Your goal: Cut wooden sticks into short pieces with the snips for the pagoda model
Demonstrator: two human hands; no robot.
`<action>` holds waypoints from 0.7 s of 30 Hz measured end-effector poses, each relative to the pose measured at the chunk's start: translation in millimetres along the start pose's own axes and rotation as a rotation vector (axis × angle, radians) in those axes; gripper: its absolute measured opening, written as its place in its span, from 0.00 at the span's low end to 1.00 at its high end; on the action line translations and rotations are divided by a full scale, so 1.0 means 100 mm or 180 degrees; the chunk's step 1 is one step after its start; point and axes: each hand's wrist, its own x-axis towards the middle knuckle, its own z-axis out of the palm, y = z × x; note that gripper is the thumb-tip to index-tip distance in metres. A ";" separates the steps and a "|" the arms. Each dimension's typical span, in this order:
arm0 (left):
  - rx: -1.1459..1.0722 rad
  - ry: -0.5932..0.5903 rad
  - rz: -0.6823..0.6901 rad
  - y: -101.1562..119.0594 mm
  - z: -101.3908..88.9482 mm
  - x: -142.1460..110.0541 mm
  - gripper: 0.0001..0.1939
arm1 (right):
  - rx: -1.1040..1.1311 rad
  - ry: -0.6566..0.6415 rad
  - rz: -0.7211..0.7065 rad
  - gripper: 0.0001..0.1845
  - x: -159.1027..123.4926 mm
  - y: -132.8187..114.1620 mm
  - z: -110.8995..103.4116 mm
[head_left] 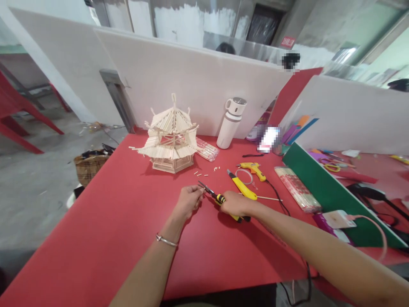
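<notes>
My right hand is closed round the yellow-and-black handles of small cutting pliers, whose dark jaws point left. My left hand pinches a short pale stick piece right at those jaws. Both hands hover low over the red table. Behind them stands a pagoda model of pale wooden sticks. A few cut stick bits lie between the model and my hands.
A yellow utility knife, a yellow glue gun with black cord, a wire ring and a packet of sticks lie right of my hands. A white bottle stands by the white partition. A green divider borders the right side.
</notes>
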 end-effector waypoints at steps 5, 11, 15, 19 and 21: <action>0.0354 0.0185 0.0350 -0.04 0.04 0.01 0.11 | 0.0026 0.0138 0.0092 0.15 -0.08 -0.06 0.01; 0.0999 0.0202 0.0922 -0.14 -0.01 0.07 0.12 | 0.0102 0.0112 0.0087 0.11 -0.09 -0.07 0.01; 0.0892 0.0029 0.0820 -0.12 -0.03 0.07 0.11 | 0.0172 0.0076 0.0027 0.07 -0.07 -0.04 0.01; 0.0700 -0.0027 0.0596 -0.07 0.00 0.03 0.11 | 0.0292 -0.0067 -0.0106 0.06 -0.02 0.01 0.00; 0.0618 -0.0005 0.0499 -0.06 0.01 0.01 0.11 | 0.0334 -0.0122 -0.0172 0.06 0.01 0.03 0.00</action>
